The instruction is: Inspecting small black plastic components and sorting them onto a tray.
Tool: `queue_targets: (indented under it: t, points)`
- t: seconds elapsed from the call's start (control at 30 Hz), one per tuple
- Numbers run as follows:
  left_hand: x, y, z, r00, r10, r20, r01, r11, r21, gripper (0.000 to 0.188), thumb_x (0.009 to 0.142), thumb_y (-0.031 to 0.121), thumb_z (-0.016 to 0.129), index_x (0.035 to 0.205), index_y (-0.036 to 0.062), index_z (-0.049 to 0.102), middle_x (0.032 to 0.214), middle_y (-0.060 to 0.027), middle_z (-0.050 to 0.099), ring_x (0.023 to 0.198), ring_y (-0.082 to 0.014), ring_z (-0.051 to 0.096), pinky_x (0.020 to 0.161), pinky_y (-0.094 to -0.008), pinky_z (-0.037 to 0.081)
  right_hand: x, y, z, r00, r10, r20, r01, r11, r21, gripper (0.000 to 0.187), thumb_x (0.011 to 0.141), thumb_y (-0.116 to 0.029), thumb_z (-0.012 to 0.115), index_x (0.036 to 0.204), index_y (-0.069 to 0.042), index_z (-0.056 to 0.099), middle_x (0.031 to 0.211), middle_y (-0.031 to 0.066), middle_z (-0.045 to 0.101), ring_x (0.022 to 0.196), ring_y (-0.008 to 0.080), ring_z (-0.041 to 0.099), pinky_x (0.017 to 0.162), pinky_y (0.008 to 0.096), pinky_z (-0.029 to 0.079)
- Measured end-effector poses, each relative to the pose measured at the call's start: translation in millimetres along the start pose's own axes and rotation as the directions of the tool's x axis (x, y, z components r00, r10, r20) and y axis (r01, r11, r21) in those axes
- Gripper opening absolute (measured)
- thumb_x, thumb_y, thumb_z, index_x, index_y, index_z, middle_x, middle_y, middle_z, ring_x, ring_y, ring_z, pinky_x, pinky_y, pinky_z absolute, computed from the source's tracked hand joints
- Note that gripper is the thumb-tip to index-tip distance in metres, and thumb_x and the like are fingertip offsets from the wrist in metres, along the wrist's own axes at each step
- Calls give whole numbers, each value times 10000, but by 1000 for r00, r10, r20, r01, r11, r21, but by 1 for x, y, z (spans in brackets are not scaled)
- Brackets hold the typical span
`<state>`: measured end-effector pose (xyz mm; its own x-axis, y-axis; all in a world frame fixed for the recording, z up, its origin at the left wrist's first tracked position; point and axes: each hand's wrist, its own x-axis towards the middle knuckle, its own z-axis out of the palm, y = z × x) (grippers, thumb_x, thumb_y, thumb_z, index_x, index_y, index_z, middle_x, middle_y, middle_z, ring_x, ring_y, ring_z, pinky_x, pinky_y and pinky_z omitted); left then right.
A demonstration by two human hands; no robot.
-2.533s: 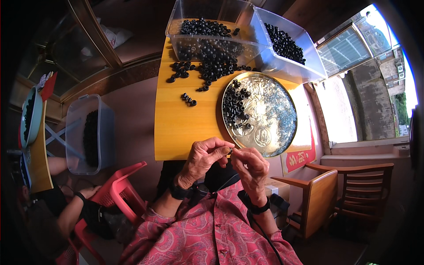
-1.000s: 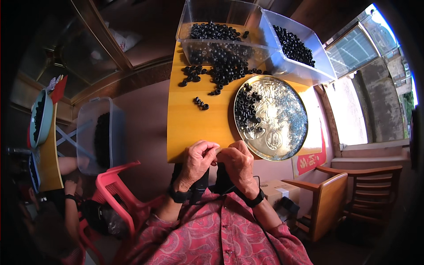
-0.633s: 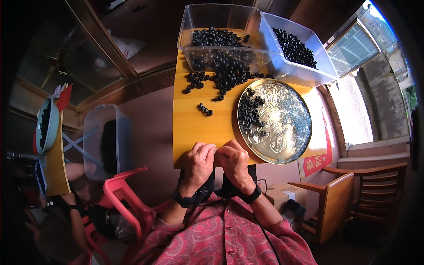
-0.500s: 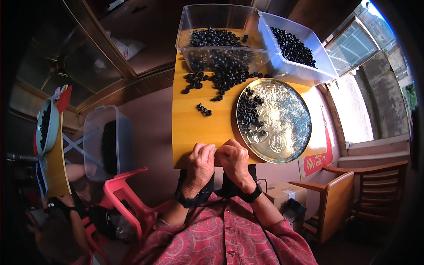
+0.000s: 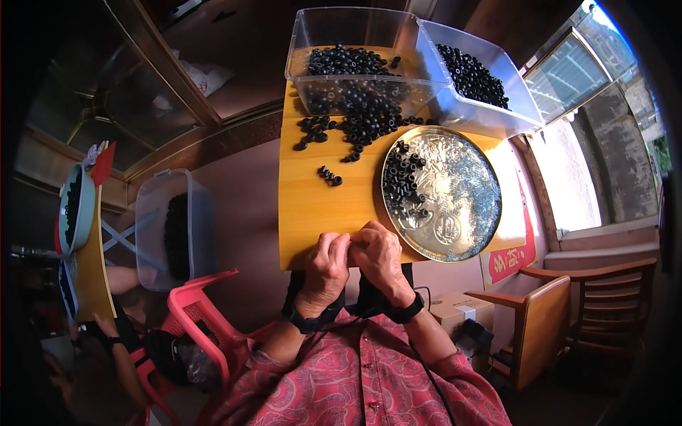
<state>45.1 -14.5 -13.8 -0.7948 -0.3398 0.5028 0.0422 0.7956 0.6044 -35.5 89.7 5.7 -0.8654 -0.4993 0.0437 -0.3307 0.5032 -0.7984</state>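
Black rings (image 5: 403, 190), gold tray (image 5: 418, 231), two bare hands meeting at the table's near edge

Head view: the left hand (image 5: 326, 266) and right hand (image 5: 379, 257) come together over the near edge of the yellow table (image 5: 312, 216), just left of the tray. Compared with about two seconds ago, they have shifted left along that edge, away from the tray's rim, and the small dark piece then showing between the fingertips is now out of sight. That suggests close fingertip work on one small part, while the loose stock lies as it did. Both hands are curled with their tips meeting; knuckles cover the pinch, so I cannot tell what, if anything, they are clamped on.

The rings nearest the hands sit bunched against the tray's left side. They are short, thick-walled and dull black. The tray is round, shiny metal with a pressed pattern, strewn with pale slivers; glare blurs its right half. A short row of rings (image 5: 329, 176) lies between the tray and the surface's left edge. Toward the far edge, a loose heap (image 5: 369, 128) spreads before a clear plastic box (image 5: 419, 82); a second box (image 5: 483, 121), cloudier, holds more at the far right corner.
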Motion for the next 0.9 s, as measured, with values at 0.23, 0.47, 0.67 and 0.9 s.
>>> queue_targets:
  t: [0.23, 0.47, 0.67, 0.9]
  points:
    - [-3, 0, -3, 996, 70, 60, -73, 997, 33, 276, 781, -87, 631, 1050, -29, 611, 939, -172, 579, 834, -353, 632, 700, -401, 534, -2, -1, -3, 999, -9, 34, 9, 1000, 2, 105, 735, -102, 665, 792, -23, 704, 817, 128, 621, 766, 356, 631, 668, 441, 492]
    - [-3, 1, -4, 988, 127, 92, -135, 987, 88, 325, 743, -82, 606, 1064, -34, 601, 951, -160, 548, 854, -325, 626, 724, -385, 535, -5, 6, -1, 998, -70, 11, 70, 997, 12, 107, 763, -66, 630, 828, 0, 683, 833, 147, 610, 770, 353, 617, 680, 433, 488]
    - [-6, 1, -6, 981, 111, 161, -133, 982, 134, 205, 800, -44, 619, 1004, -39, 598, 943, -182, 572, 833, -361, 632, 687, -398, 532, -10, -7, 1, 975, -157, -159, 196, 943, 270, 238, 886, -68, 552, 1095, -11, 650, 1000, 170, 601, 897, 318, 609, 790, 385, 497]
    - [-13, -9, 1, 979, 189, 75, -185, 981, -63, 233, 840, 62, 607, 1036, -60, 573, 925, -233, 596, 830, -395, 644, 701, -455, 533, -5, -4, 15, 916, -392, 91, 313, 837, 449, 295, 985, -184, 431, 1174, -15, 581, 1105, 188, 593, 1058, 349, 543, 960, 404, 405]
